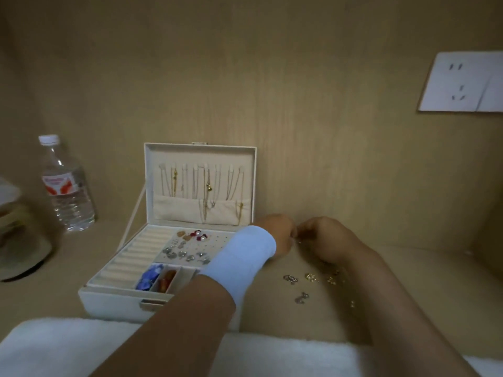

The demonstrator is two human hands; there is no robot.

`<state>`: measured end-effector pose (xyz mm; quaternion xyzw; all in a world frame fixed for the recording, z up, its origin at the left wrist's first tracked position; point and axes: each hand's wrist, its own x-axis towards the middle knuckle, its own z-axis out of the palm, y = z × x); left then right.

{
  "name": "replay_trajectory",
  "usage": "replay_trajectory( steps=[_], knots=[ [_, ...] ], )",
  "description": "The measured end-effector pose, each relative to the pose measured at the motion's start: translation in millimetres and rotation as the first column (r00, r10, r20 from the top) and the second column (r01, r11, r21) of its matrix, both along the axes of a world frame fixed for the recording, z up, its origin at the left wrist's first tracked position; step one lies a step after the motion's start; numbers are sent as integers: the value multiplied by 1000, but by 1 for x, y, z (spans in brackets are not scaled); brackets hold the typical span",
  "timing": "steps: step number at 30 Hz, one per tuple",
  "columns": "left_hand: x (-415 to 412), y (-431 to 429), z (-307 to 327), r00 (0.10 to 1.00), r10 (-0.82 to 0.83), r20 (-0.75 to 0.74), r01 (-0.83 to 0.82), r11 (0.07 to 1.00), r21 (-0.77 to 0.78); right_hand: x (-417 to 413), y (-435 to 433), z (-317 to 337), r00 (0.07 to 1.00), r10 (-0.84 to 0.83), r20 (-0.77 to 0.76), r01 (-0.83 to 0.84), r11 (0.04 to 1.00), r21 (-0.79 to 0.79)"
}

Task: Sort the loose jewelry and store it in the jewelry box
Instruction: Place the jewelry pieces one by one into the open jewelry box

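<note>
The white jewelry box [114, 300] stands open at centre-left, necklaces hanging inside its lid [201, 186] and earrings pinned on its tray [187, 248]. Blue and orange pieces fill small front compartments [155, 277]. To the right of the box my left hand [277, 235], with a pale blue wristband, and my right hand [324, 235] meet fingertip to fingertip, both pinching a tiny piece of jewelry [297, 238] that is too small to identify. Loose silver and gold pieces [307, 281] lie on the wooden surface just in front of my hands.
A plastic water bottle [65, 186] stands left of the box, and a dark jar [19, 235] sits at the far left edge. A white wall socket [462, 83] is at the upper right. White cloth [68, 346] lies along the near edge.
</note>
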<state>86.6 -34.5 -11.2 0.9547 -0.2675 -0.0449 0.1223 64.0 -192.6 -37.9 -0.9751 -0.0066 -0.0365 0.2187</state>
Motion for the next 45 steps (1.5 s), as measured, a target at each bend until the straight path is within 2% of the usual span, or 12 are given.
replay_trajectory(
  steps=[4,7,16,21,24,28,31,39,45],
  knots=[
    [18,-21,-11,999,33,28,-37,992,121,2,1,-3,1000,-20,-5,20,997,-73],
    [27,-28,-16,998,59,2,-59,988,140,3,-1,-6,999,-51,6,51,997,-65],
    [32,-29,-21,995,93,-48,-88,992,85,6,-5,-8,994,-110,-7,110,994,5],
    [23,-14,-14,997,81,-7,-81,996,-38,7,-1,-7,996,-85,-1,85,996,-2],
    [12,1,1,996,90,25,-86,988,-126,7,4,0,995,-74,64,65,989,136],
    [-5,30,24,990,122,77,-99,962,-254,7,21,17,991,50,123,-90,932,352],
    [-16,60,37,989,129,68,-99,938,-332,1,40,28,977,164,139,-209,869,449],
    [-44,129,39,986,164,24,-139,895,-424,-16,90,48,938,324,126,-343,811,474],
    [-59,174,36,986,167,1,-147,871,-469,-40,123,59,889,445,109,-448,795,410]
  ],
)
